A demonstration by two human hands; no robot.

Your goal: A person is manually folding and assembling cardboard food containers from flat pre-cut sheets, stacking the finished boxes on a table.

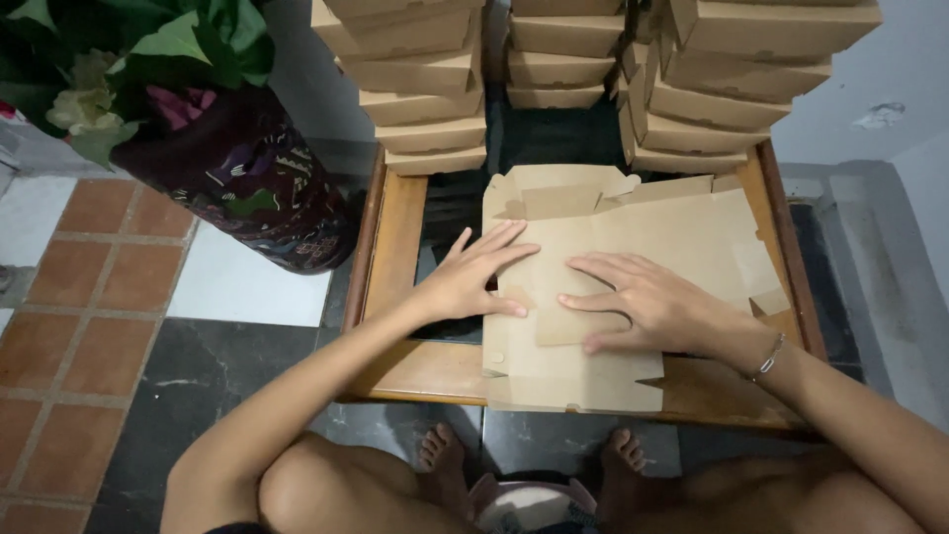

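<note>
Hands flat on a brown, unfolded cardboard box blank point(593, 297), lying across a low wooden table point(395, 247) with a dark glass top. Left hand point(474, 282) at the blank's left edge, fingers spread and pressed down, clamped on nothing. Right hand point(643, 302) on the middle of the blank, fingers extended and slightly apart, palm down over a folded flap; thin bracelet point(766, 358) at the wrist. Behind the blank, at the table's far end, three stacks of folded brown boxes point(425, 89), tops cut off by the upper frame edge. Left of the table, on the floor, a dark patterned pot point(247, 178) with green leaves and pale flowers, partly out of frame. Floor of terracotta, white and dark tiles point(89, 297). Below the table edge, bare knees and feet, and between the feet a pinkish round object point(529, 504), possibly a stool, mostly hidden.
</note>
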